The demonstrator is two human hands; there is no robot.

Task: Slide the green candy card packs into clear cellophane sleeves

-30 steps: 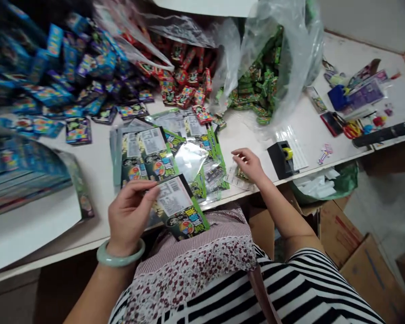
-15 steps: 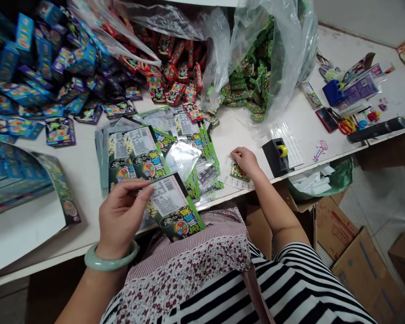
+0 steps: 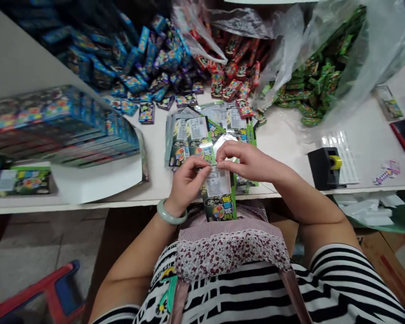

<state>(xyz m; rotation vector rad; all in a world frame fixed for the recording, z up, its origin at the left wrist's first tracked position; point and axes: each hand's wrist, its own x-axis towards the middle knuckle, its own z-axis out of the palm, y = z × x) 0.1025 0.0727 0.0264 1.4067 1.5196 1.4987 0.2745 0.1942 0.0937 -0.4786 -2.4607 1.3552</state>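
A flat dark packet with a white barcode label and green edge hangs upright over the table's front edge. My left hand pinches its top left corner. My right hand pinches its top right, fingers curled together. Just behind them lies a fanned stack of similar packets and clear sleeves. A pale green bangle sits on my left wrist.
Heaps of small boxes fill the back of the white table: blue ones, red ones, green ones in a clear plastic bag. Stacked blue flat packs lie left. A black tape dispenser stands right.
My right hand left the small item by the tape dispenser and came over to the packet's top edge. My left hand turned the packet upright. The view swung left.
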